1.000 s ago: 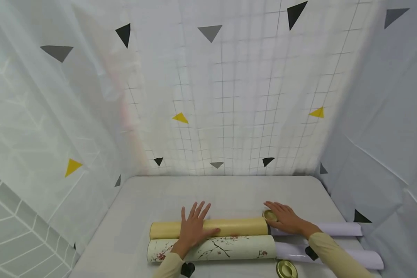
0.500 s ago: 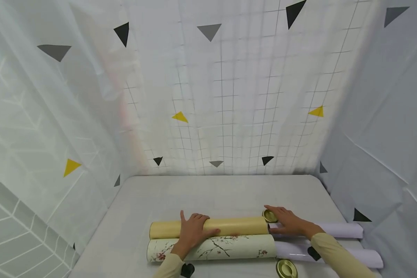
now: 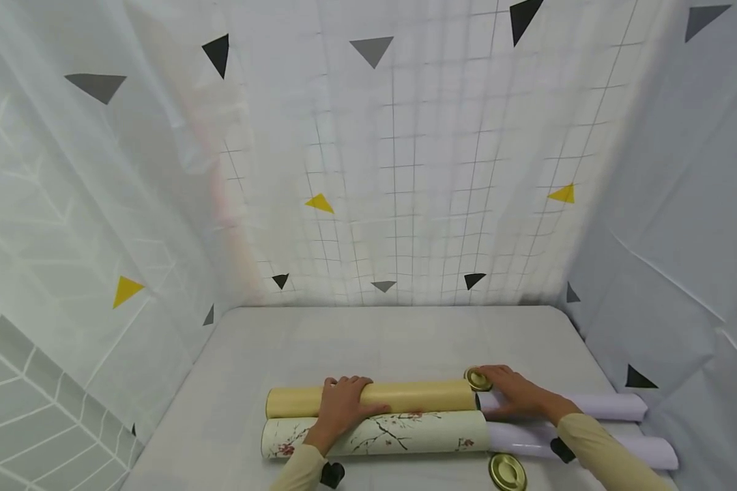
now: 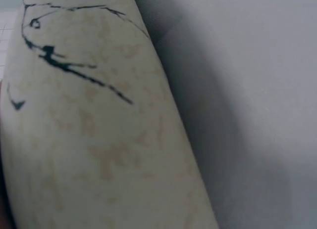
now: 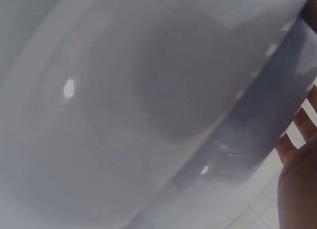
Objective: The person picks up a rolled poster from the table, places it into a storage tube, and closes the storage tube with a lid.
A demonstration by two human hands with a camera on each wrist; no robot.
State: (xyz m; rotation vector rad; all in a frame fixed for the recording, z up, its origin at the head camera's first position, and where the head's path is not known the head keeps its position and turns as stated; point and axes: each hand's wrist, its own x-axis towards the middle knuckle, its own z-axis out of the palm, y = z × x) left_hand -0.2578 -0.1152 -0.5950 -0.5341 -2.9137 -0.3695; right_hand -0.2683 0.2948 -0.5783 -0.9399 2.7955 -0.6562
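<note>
A plain yellow cardboard tube [image 3: 424,394] lies crosswise on the table, with a cream tube printed with blossom branches [image 3: 432,434] right in front of it. My left hand [image 3: 342,408] grips the yellow tube, its fingers bent over the far side and the wrist crossing the blossom tube. From the yellow tube's right end sticks a glossy white roll [image 3: 614,406]; my right hand [image 3: 516,395] holds it near the opening. A second white roll [image 3: 641,451] extends from the blossom tube. The left wrist view shows the blossom tube [image 4: 99,140]; the right wrist view shows fingers [image 5: 304,122] behind the rolls.
One round gold lid [image 3: 478,379] lies behind the yellow tube's right end, beside my right fingertips. Another gold lid [image 3: 507,471] lies in front of the blossom tube's right end. Patterned curtains [image 3: 393,170] stand around the white table [image 3: 368,341].
My left fingers, spread flat over the yellow tube before, have curled down over its far side. My right hand has come down from above the far lid to hold the far white roll.
</note>
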